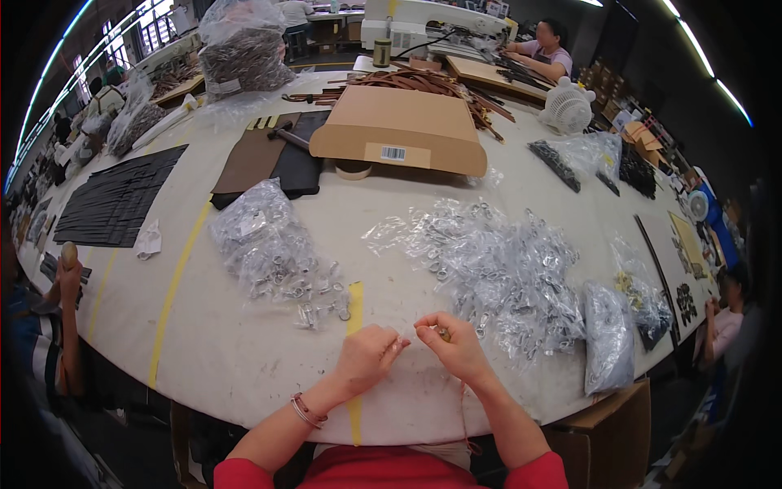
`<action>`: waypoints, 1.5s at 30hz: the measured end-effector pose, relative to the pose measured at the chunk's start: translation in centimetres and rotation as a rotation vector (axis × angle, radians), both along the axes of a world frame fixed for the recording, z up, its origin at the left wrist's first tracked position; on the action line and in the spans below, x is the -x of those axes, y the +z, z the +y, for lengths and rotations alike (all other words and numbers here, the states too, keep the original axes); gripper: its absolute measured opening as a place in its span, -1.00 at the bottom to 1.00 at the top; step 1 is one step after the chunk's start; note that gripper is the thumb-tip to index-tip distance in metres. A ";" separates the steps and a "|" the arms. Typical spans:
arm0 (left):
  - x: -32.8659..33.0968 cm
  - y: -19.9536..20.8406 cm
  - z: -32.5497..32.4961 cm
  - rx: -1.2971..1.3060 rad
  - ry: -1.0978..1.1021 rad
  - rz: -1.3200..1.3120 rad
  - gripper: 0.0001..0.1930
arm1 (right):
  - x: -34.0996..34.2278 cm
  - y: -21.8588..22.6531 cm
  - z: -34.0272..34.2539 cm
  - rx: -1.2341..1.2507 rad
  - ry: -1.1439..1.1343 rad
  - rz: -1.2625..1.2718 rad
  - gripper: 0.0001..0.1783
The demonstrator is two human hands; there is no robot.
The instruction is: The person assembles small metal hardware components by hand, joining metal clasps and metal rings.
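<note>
Close together above the near edge of the table are my left hand [368,356] and my right hand [458,349], a small gap between their fingertips. The left fingers are pinched; anything between them is too small to name. My right hand is closed, and a small brass-coloured rounded piece [444,334] shows at its curled fingers. Just beyond the right hand spreads a pile of small clear bags with metal clasps [513,273]. To the left of it lies a second heap of bagged metal clasps [269,244].
A brown cardboard box [399,118] stands at the far middle, a hammer [292,137] beside it. Black strips [118,196] lie at left. A full plastic bag [608,338] sits at the right edge. Co-workers work at left [65,318], right [723,322] and far side [547,53].
</note>
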State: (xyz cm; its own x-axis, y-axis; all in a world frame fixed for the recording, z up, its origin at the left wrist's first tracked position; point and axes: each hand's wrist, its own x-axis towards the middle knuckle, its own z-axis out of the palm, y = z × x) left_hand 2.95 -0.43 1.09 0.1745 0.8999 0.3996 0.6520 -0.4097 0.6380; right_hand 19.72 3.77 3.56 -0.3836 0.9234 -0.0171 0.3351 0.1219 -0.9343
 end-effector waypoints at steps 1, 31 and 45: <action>0.3 -0.1 0.1 0.054 0.050 -0.087 -0.87 | -0.1 0.0 0.0 0.004 0.013 -0.044 -0.78; 1.3 -0.6 0.0 0.520 0.122 -1.035 -0.87 | 1.3 -1.0 -0.5 0.223 0.107 -0.084 -0.76; 4.7 -0.2 -2.0 0.482 0.253 -1.358 -0.88 | 0.6 -0.2 -3.6 -0.207 0.401 -0.682 -0.68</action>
State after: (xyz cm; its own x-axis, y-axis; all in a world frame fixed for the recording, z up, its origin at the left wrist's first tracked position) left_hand -1.72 -2.45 0.87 -0.2625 0.9400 -0.2179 -0.5293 0.0485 0.8471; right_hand 19.10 0.18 3.36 -0.6524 0.7280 -0.2105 0.7160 0.5011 -0.4860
